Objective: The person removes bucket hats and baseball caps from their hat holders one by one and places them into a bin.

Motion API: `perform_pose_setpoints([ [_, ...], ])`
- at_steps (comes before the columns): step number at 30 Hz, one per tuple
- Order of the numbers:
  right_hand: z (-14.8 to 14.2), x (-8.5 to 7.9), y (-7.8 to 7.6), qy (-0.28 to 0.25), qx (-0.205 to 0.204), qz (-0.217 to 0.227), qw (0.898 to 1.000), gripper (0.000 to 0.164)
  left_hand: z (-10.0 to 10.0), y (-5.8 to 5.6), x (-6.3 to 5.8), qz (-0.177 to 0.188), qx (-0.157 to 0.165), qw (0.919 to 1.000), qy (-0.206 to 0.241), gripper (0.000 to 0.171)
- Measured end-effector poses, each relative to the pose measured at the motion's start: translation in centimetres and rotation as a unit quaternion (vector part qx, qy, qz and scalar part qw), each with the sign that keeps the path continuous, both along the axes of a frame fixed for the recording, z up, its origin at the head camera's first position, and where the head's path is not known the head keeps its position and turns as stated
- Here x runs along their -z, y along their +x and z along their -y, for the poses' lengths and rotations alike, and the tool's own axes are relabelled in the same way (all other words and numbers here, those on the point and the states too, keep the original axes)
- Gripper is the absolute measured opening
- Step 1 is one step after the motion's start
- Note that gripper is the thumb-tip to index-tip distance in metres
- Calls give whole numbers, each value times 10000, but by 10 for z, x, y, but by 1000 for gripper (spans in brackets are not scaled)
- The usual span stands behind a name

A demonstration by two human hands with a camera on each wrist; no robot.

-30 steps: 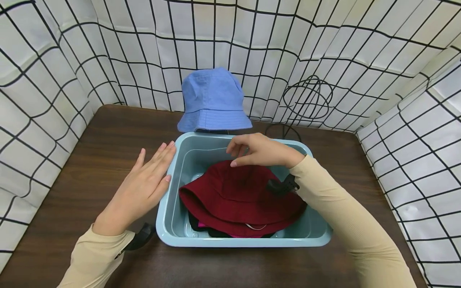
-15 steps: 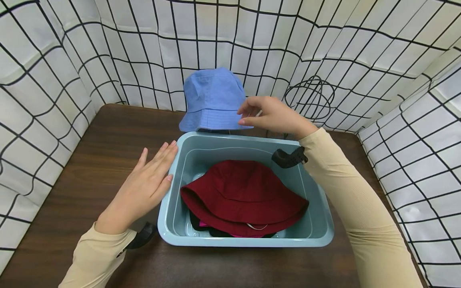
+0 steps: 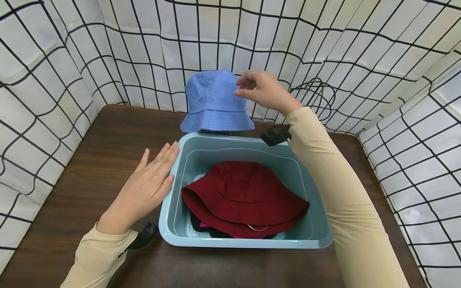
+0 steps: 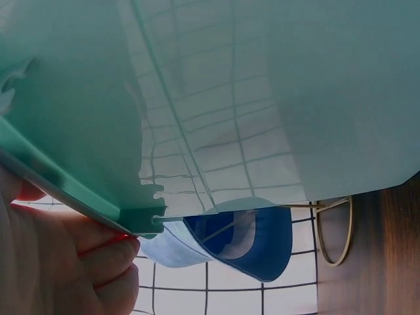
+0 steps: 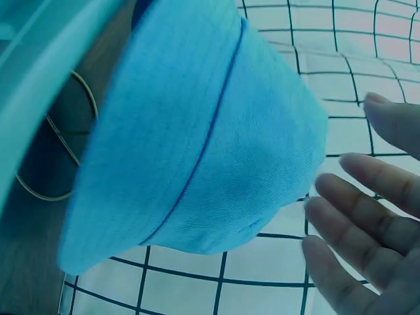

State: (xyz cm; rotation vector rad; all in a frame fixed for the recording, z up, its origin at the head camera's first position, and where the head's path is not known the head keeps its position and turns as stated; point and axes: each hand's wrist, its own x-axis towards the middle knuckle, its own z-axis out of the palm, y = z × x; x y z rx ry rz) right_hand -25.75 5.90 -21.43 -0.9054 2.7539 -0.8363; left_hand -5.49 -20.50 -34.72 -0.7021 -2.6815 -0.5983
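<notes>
A blue bucket hat (image 3: 212,100) perches behind the light blue plastic basin (image 3: 245,242), crown up on a low wire stand (image 4: 336,230). My right hand (image 3: 264,90) is beside the top of its crown, fingers loosely bent. In the right wrist view the fingers (image 5: 354,262) are spread near the crown, with nothing between them and the thumb. My left hand (image 3: 144,188) lies with straight fingers along the basin's left rim. Inside the basin rests a dark red bucket hat (image 3: 245,196), over black and pink cloth that it mostly hides.
The dark wooden table (image 3: 119,140) is bordered by white curtains with a black grid (image 3: 144,48) at the back and sides. A coil of black wire or cable (image 3: 320,94) stands against the back curtain, right of the blue hat.
My right hand has risen from over the red hat, up and away past the basin's far rim, to the blue hat's crown. My left hand has stayed at the rim.
</notes>
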Motion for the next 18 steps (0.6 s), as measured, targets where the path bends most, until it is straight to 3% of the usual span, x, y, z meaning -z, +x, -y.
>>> perform_pose_setpoints([
  [6, 15, -1, -16, 8, 488, -127, 9987, 35, 0, 1, 0, 3, -1, 10000, 15, 60],
  [12, 27, 1, -27, -175, 959, 36, 9952, 39, 1, 0, -1, -5, -7, 10000, 14, 60],
  [18, 39, 9, -35, -288, 1146, 150, 9929, 53, 0, 1, 0, -13, -5, 10000, 7, 60],
])
